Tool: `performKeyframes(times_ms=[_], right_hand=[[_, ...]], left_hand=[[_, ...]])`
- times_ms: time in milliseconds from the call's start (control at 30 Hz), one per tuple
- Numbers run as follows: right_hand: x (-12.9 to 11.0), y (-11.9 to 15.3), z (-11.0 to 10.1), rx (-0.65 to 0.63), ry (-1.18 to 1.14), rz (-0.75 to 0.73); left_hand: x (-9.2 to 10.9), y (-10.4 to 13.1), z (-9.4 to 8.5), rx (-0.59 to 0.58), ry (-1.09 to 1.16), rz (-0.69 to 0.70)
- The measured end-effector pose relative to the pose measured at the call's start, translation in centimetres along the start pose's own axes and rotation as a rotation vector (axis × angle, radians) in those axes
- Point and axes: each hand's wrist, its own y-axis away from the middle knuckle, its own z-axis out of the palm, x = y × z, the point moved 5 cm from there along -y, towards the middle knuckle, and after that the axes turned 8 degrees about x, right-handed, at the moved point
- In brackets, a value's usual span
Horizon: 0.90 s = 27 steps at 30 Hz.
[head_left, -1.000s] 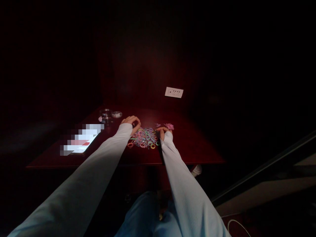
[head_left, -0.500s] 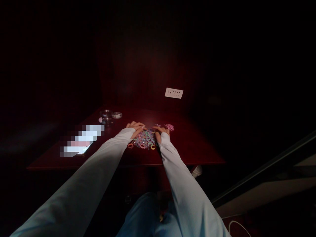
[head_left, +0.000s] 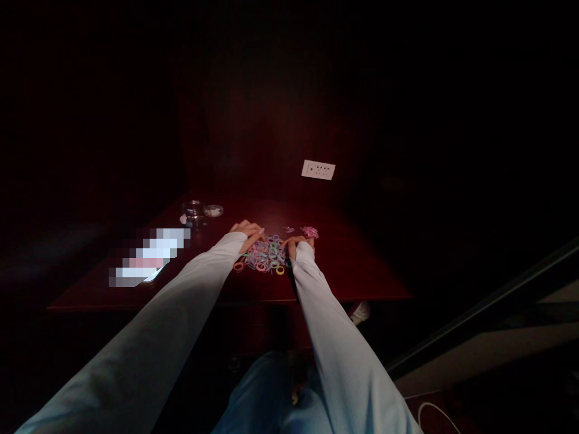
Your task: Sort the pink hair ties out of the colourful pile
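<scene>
A pile of small coloured hair ties (head_left: 270,255) lies on the dark red table (head_left: 353,271). At its upper left edge rests my left hand (head_left: 248,231), fingers spread, touching the ties. My right hand (head_left: 300,242) is at the pile's right edge with its fingers bent; whether they hold anything is hidden. Beyond that hand lie a pink cluster of ties (head_left: 310,232) and a smaller purplish bunch (head_left: 289,229).
A clear jar (head_left: 194,215) stands at the back left, with a round lid (head_left: 214,211) beside it. A lit phone (head_left: 156,259), partly blurred out, lies on the left. A white socket plate (head_left: 318,170) is on the back wall.
My right hand has drawn back slightly to the right and nearer, uncovering more of the pile and the purplish bunch. My left hand has hardly moved.
</scene>
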Motion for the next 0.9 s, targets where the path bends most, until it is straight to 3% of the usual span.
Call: performKeyframes(times_ms=[200,400,700,900], right_hand=[[-0.7,0.1,0.5,0.015,-0.090,-0.086],[-3.1,1.7,0.8,-0.133,0.030,-0.148],[-1.0,0.3,0.2,0.014,-0.097,-0.031],[-2.0,0.7,0.2,-0.005,-0.035,-0.080]], left_hand=[[-0.2,-0.2,-0.1,0.030,0.053,0.014],[0.0,-0.2,-0.3,0.032,0.011,0.067],[0.1,-0.2,-0.6,0.057,0.039,0.026],[1.5,0.1,-1.4,-0.053,-0.212,0.110]])
